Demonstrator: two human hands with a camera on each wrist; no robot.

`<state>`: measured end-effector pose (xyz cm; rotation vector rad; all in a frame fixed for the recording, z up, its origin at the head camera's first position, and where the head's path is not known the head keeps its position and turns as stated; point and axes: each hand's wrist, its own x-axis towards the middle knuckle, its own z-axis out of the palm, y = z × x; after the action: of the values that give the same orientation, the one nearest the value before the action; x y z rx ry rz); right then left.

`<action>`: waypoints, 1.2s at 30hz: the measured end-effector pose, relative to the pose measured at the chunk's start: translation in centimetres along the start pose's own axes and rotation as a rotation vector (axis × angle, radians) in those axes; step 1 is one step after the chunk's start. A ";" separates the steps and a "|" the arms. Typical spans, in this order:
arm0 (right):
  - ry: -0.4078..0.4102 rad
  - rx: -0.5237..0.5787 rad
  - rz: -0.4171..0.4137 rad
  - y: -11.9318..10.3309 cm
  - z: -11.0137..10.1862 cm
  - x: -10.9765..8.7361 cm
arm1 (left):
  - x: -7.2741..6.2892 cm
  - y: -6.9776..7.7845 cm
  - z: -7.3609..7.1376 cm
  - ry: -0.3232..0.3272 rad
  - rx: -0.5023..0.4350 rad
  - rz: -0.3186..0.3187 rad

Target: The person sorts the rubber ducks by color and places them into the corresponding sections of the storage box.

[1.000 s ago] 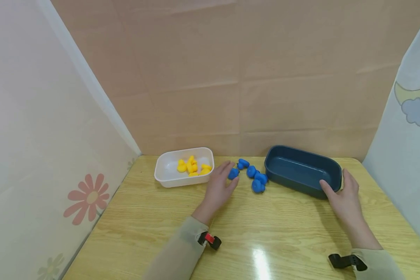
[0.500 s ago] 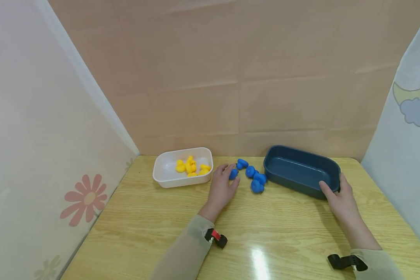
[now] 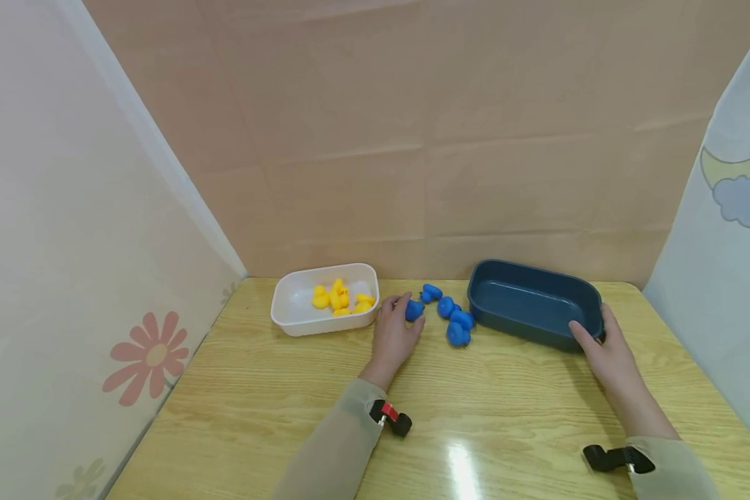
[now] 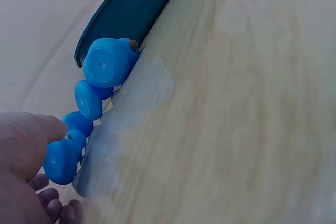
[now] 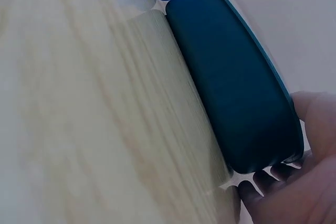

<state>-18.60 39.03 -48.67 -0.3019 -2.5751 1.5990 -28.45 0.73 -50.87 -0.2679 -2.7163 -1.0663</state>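
Note:
My left hand [image 3: 395,335] is spread around a small blue rubber duck [image 3: 414,310] on the table, thumb at its near side and fingers behind it. In the left wrist view the thumb [image 4: 51,127] overlaps this duck [image 4: 60,162], with fingertips close below. Several more blue ducks [image 3: 457,333] lie bunched to its right, beside a dark blue bin [image 3: 525,325]. My right hand [image 3: 615,361] grips the bin's right end, thumb over the front rim and fingers around the outer side. Underneath the bin [image 5: 236,87], several fingertips show in the right wrist view.
A white bin [image 3: 300,326] with several yellow rubber ducks [image 3: 339,297] in it stands left of my left hand. The wooden table [image 3: 506,403] ends at a brown paper-covered wall [image 3: 425,173]. Pale patterned sheets [image 3: 131,229] flank both sides.
My left hand has moved slightly right, and its fingers have drawn in around the nearest blue duck. The dark bin's right end has shifted slightly left and back with my right hand.

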 end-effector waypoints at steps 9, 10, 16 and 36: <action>0.021 0.054 0.005 0.9 0.5 0.8 | 0.4 -0.8 0.8 0.036 0.025 0.005; 0.025 0.057 0.004 0.9 0.5 0.9 | 0.5 -0.8 0.9 0.035 0.028 0.002; 0.024 0.077 -0.003 1.0 1.1 1.1 | 0.7 -1.0 0.8 0.040 0.061 -0.024; 0.012 0.124 -0.038 1.0 1.3 0.8 | 0.1 -0.6 0.0 0.128 -0.008 -0.002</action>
<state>-19.53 38.47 -50.21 -0.2499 -2.4444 1.7279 -28.66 0.23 -51.24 -0.1907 -2.5998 -1.0572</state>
